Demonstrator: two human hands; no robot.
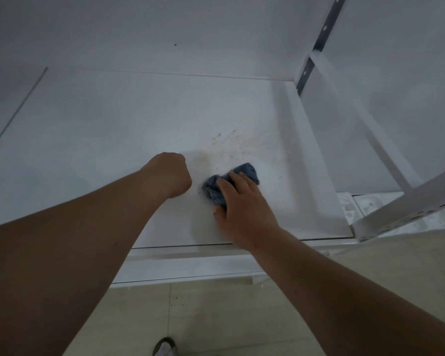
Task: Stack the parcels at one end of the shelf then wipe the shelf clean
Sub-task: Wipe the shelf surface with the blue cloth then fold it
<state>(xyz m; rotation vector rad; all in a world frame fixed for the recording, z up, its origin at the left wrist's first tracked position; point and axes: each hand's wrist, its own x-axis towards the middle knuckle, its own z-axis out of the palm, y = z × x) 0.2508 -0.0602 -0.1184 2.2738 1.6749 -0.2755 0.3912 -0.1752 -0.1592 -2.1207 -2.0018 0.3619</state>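
A white shelf board (pixel 113 140) fills the middle of the head view. Brownish specks and a faint stain (pixel 224 147) mark it right of centre. My right hand (pixel 242 204) lies on a crumpled blue cloth (pixel 247 172), fingers over it and thumb at its near edge, pressing it onto the board just below the stain. My left hand (pixel 172 173) rests on the board to the left of the cloth, fingers curled into a fist with nothing in it. No parcels are in view.
A white wall (pixel 190 34) rises behind the shelf. A white metal upright with holes (pixel 316 44) and a diagonal brace (pixel 385 147) stand at the right end. Beige floor tiles (pixel 216 317) lie below the shelf's front edge, with a foot (pixel 163 346) showing.
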